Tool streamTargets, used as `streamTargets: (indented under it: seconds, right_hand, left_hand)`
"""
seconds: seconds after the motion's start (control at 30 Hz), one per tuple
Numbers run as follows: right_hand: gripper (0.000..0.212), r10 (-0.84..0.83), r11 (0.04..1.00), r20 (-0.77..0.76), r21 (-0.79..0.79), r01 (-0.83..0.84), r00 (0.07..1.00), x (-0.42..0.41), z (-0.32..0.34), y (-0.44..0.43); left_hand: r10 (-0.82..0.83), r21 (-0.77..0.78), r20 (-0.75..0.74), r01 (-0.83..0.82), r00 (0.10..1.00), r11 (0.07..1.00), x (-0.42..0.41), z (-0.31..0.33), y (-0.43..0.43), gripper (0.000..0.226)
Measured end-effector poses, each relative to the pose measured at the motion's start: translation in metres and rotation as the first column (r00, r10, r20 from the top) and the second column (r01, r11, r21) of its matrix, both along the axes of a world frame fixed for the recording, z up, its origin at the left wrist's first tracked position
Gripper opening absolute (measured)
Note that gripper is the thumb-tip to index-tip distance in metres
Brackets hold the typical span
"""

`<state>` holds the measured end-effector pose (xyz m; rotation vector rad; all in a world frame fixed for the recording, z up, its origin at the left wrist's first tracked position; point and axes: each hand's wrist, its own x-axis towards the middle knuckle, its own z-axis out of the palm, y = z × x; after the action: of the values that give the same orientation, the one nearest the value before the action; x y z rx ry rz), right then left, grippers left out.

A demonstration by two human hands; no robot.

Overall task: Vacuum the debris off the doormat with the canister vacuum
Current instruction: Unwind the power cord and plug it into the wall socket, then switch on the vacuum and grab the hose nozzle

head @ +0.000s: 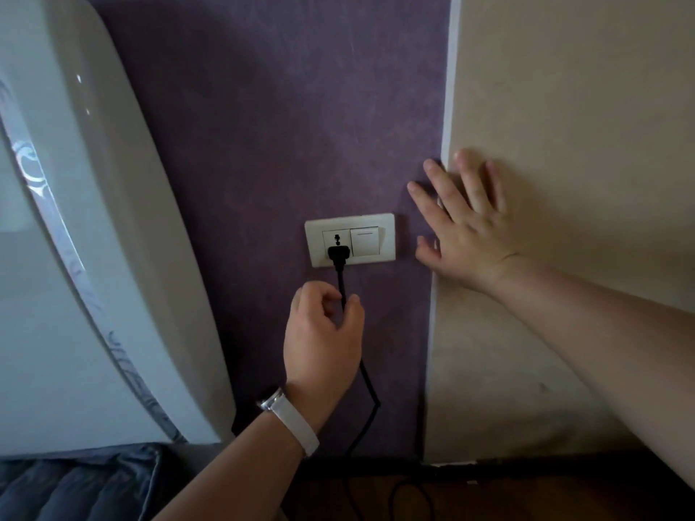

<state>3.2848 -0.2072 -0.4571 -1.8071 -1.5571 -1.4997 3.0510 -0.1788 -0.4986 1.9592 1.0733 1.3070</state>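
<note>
A black plug (339,254) sits in the white wall socket plate (376,223), which also carries a white rocker switch (366,242). The black power cord (370,389) drops from the plug down the purple wall to the floor. My left hand (323,332), with a white watch strap on its wrist, pinches the cord just below the plug. My right hand (466,223) lies flat with spread fingers against the wall corner, to the right of the socket. Neither the vacuum nor the doormat is in view.
A tall white appliance (86,235) with a silver patterned trim stands close on the left. A dark blue padded cushion (75,483) lies at the bottom left. A beige wall (564,107) meets the purple wall (263,107) at the corner. More black cord loops on the wooden floor (489,498).
</note>
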Motion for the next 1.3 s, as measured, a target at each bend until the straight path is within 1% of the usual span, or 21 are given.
streamTargets:
  seconds: [0.07, 0.13, 0.17, 0.27, 0.3, 0.37, 0.43, 0.5, 0.57, 0.67, 0.8, 0.87, 0.93, 1.07, 1.17, 1.23, 1.3]
  right_hand:
    - [0.066, 0.009, 0.998, -0.093, -0.063, -0.015, 0.996, -0.011, -0.005, -0.011]
    - [0.066, 0.012, 0.993, -0.165, -0.118, -0.031, 0.986, -0.019, -0.019, -0.025]
    - [0.064, 0.006, 0.990, -0.193, -0.137, -0.033, 0.981, -0.022, -0.029, -0.034]
    - [0.057, -0.018, 0.980, -0.304, -0.195, -0.043, 0.952, -0.027, -0.069, -0.067]
    - [0.055, -0.032, 0.972, -0.353, -0.228, -0.053, 0.935, -0.028, -0.085, -0.081]
    - [0.049, -0.080, 0.947, -0.462, -0.311, -0.077, 0.883, -0.029, -0.123, -0.112]
    - [0.046, -0.174, 0.905, -0.570, -0.413, -0.097, 0.803, -0.030, -0.165, -0.146]
    - [0.047, -0.305, 0.850, -0.632, -0.517, -0.095, 0.713, -0.032, -0.204, -0.180]
    - [0.049, -0.409, 0.797, -0.648, -0.596, -0.094, 0.642, -0.037, -0.235, -0.210]
    - [0.050, -0.548, 0.720, -0.654, -0.686, -0.104, 0.522, -0.044, -0.265, -0.250]
    - [0.050, -0.686, 0.625, -0.634, -0.765, -0.156, 0.358, -0.053, -0.299, -0.290]
    - [0.050, -0.730, 0.572, -0.610, -0.792, -0.212, 0.307, -0.055, -0.313, -0.306]
    - [0.052, -0.738, 0.556, -0.608, -0.794, -0.246, 0.292, -0.055, -0.324, -0.318]
    - [0.052, -0.688, 0.594, -0.631, -0.773, -0.222, 0.357, -0.058, -0.342, -0.333]
    - [0.053, -0.658, 0.613, -0.638, -0.762, -0.208, 0.399, -0.061, -0.353, -0.339]
    - [0.054, -0.653, 0.611, -0.635, -0.764, -0.208, 0.412, -0.058, -0.357, -0.343]
    - [0.054, -0.650, 0.608, -0.631, -0.766, -0.209, 0.424, -0.057, -0.359, -0.344]
  left_hand:
    - [-0.084, 0.128, -0.018, 0.086, 0.996, 0.988, -0.004, -0.011, -0.010, 0.020]
    - [-0.185, 0.203, -0.061, 0.194, 0.981, 0.960, -0.005, -0.024, -0.019, 0.012]
    - [-0.234, 0.227, -0.092, 0.249, 0.968, 0.942, -0.005, -0.031, -0.023, 0.007]
    - [-0.344, 0.245, -0.243, 0.401, 0.907, 0.883, -0.002, -0.057, -0.035, 0.017]
    - [-0.383, 0.220, -0.300, 0.454, 0.874, 0.863, 0.000, -0.069, -0.041, 0.021]
    - [-0.474, 0.103, -0.394, 0.550, 0.788, 0.829, 0.004, -0.099, -0.056, 0.034]
    - [-0.549, -0.021, -0.467, 0.612, 0.693, 0.790, 0.009, -0.133, -0.070, 0.044]
    - [-0.609, -0.121, -0.526, 0.656, 0.594, 0.745, 0.015, -0.166, -0.082, 0.043]
    - [-0.654, -0.194, -0.567, 0.691, 0.501, 0.697, 0.023, -0.192, -0.094, 0.040]
    - [-0.702, -0.283, -0.624, 0.739, 0.344, 0.612, 0.035, -0.225, -0.110, 0.045]
    - [-0.727, -0.403, -0.674, 0.758, 0.133, 0.512, 0.053, -0.264, -0.130, 0.047]
    - [-0.721, -0.435, -0.691, 0.766, 0.052, 0.473, 0.064, -0.284, -0.139, 0.043]
    - [-0.709, -0.473, -0.705, 0.759, -0.022, 0.447, 0.074, -0.305, -0.148, 0.043]
    - [-0.674, -0.515, -0.726, 0.755, -0.134, 0.405, 0.084, -0.341, -0.161, 0.050]
    - [-0.594, -0.523, -0.770, 0.761, -0.231, 0.382, 0.088, -0.357, -0.162, 0.054]
    - [-0.515, -0.487, -0.818, 0.786, -0.257, 0.382, 0.090, -0.362, -0.161, 0.050]
    - [-0.457, -0.433, -0.855, 0.822, -0.244, 0.371, 0.092, -0.361, -0.160, 0.042]
